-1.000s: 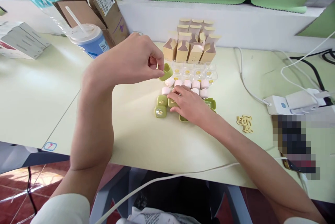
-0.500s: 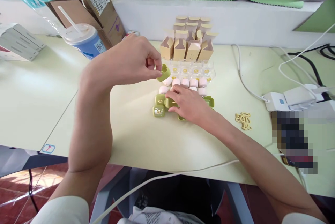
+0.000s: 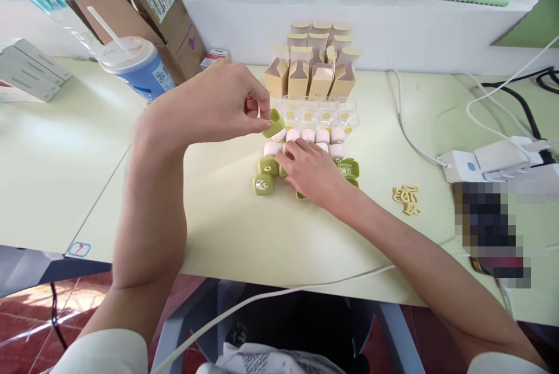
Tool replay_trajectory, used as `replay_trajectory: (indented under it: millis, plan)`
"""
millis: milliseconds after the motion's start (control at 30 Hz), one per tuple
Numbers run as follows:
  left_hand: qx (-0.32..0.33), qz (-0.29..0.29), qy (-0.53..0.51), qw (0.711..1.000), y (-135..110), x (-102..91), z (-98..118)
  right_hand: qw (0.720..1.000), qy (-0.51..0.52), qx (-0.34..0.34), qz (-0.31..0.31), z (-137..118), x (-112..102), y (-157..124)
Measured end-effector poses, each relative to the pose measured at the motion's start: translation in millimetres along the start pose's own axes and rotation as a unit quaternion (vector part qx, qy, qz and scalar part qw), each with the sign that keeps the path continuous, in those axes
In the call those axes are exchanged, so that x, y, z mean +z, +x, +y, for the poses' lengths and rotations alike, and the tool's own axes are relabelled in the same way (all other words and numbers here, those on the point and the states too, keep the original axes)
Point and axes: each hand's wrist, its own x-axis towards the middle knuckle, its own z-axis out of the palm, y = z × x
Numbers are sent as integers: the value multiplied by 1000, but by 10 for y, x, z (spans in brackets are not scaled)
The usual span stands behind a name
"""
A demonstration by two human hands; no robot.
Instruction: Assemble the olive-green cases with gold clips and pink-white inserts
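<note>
Between thumb and fingertips, my left hand [image 3: 236, 103] pinches a small olive-green case shell [image 3: 274, 124], held above the left end of the white pieces. My right hand [image 3: 312, 173] is palm down over the middle of the group. Its fingers curl down at a white rounded piece, and what they grip is hidden under them. Rows of white rounded pieces [image 3: 337, 135] lie just beyond it. Left of its thumb are a closed green case [image 3: 268, 166] and another green case with a shiny emblem [image 3: 263, 184]. Open green shells [image 3: 349, 169] show to its right, partly covered.
Clear plastic holders [image 3: 309, 110] and open cream boxes [image 3: 299, 78] stand behind. Yellow loops [image 3: 407, 199] lie right, near a power strip [image 3: 463, 166] and a blurred-out object [image 3: 491, 234]. A blue cup [image 3: 142, 74] and cardboard box [image 3: 174, 24] are left. A white cable [image 3: 279, 293] crosses in front.
My right hand has shifted slightly up and left, toward the white pieces, with more of the open green shells showing to its right. My left hand still holds the green shell.
</note>
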Motion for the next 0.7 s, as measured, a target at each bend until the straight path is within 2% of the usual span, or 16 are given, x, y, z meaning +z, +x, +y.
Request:
replay_trajectory:
  millis: [167,367,700]
  plan:
    - [-10,-17,20,1000,7,-5,24,1000,-12,-5,27,22,76,7]
    - [-19,-12,23,999,-4,-14,28,996,13,-59,68,81,-8,-40]
    - [2,-7,0,1000,3,8,22,995,49,-61,57,25,95,-17]
